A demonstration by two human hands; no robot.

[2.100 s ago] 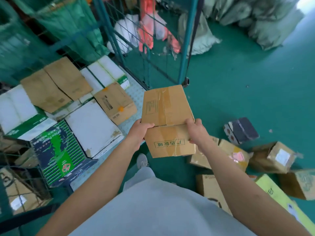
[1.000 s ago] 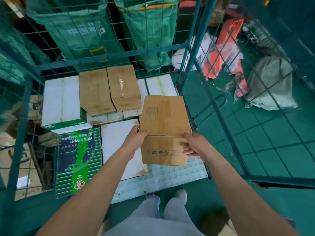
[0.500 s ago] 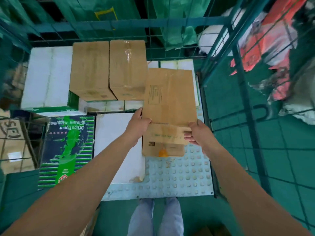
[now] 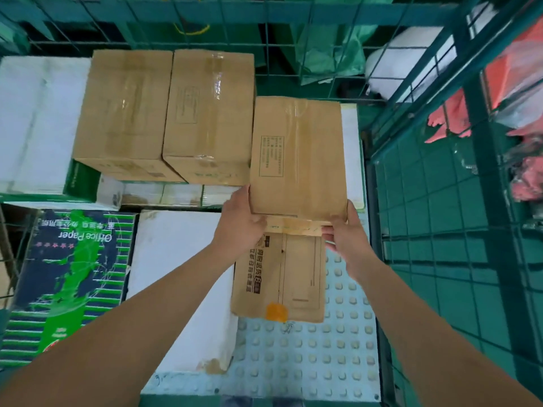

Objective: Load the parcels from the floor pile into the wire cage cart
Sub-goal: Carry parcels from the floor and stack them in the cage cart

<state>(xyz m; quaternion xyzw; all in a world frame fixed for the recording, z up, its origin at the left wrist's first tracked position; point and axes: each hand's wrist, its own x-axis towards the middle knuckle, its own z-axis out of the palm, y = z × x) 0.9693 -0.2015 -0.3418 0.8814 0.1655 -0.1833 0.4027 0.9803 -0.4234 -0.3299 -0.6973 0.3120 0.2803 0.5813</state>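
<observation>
cage cart (image 4: 440, 63) holds stacked boxes; taped cardboard box (image 4: 296, 157) sits at its back right, beside two others. left hand (image 4: 239, 221) and right hand (image 4: 345, 233) grip its near corners. looks stiff, light; tape probably slippery, so hold edges.

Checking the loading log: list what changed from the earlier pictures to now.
The taped brown box travelled from over the floor pile into the cage cart, up against the two stacked brown boxes. Left hand and right hand keep their grip on its near end. Cart's other parcels unchanged.
</observation>
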